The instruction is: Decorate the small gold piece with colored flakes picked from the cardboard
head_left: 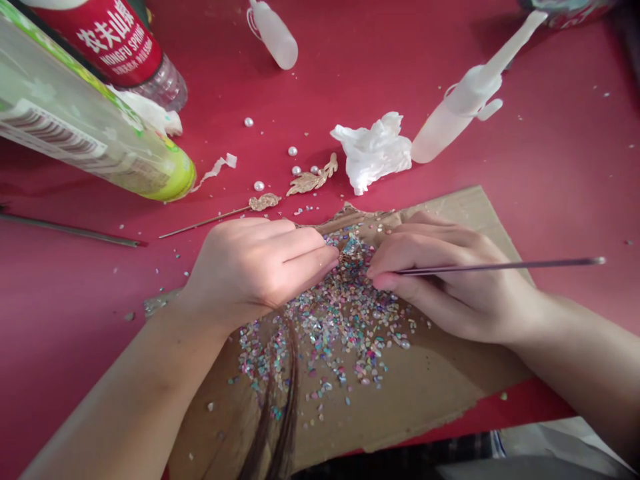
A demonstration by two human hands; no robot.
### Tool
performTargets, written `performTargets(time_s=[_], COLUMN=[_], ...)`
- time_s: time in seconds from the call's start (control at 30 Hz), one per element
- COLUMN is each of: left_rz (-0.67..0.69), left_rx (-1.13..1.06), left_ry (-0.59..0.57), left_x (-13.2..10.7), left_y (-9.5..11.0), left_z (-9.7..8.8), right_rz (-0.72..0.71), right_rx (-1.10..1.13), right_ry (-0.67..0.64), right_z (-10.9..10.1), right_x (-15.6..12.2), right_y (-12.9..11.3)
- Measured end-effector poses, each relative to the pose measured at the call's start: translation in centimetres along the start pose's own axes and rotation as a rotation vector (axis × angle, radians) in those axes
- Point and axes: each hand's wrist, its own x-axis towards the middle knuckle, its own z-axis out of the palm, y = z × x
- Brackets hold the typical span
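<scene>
The hands sit almost fingertip to fingertip above a torn cardboard sheet (450,207) on a red bench (60,333). At far left lie a thin dark metal rod (65,229) and a large tube with a green-and-white label (85,113), with a Nongfu Spring water bottle (103,43) on its side behind the tube. Nearer the middle, a thin stick (205,223) ends in a gold leaf-shaped piece (265,202), just beside a loose gold leaf ornament (313,179) and scattered pearl beads (259,186).

The left hand (255,267) is curled into a firm pinch around a small glittering piece (347,250), mostly hidden by the fingertips, so its exact shape cannot be told. Below the pinch and between both hands spreads a pile of multicoloured shell-like flakes (340,313), crossed by loose dark hair (283,407).

The right hand (450,283) grips a slim metal rod (500,267) the way one holds a pen. Its long axis runs almost level across the view, with the held end just right of the small piece and the far end reaching out to the right.

Beyond it stand out crumpled white tissue (373,150), a white glue bottle with a long nozzle (455,107), and a second white bottle (274,37) further back.
</scene>
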Motion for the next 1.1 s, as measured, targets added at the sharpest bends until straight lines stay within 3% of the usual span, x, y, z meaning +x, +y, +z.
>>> performTargets(time_s=[0.17, 0.37, 0.67, 0.93, 1.1], left_rz=[0.058, 0.02, 0.098, 0.092, 0.042], left_rx=[0.028, -0.018, 0.012, 0.027, 0.029], left_ry=[0.067, 0.003, 0.113, 0.11, 0.011], left_x=[0.04, 0.04, 0.12, 0.06, 0.07], left_y=[-0.04, -0.06, -0.09, -0.14, -0.1], left_z=[-0.01, -0.08, -0.13, -0.02, -0.11], right_rz=[0.031, 0.042, 0.074, 0.114, 0.114], right_rx=[-0.002, -0.005, 0.024, 0.057, 0.056], right_ry=[0.009, 0.01, 0.058, 0.059, 0.061], right_z=[0.04, 0.11, 0.13, 0.19, 0.18], right_x=[-0.03, -0.05, -0.19, -0.29, -0.29], right_y=[0.0, 0.03, 0.06, 0.1, 0.08])
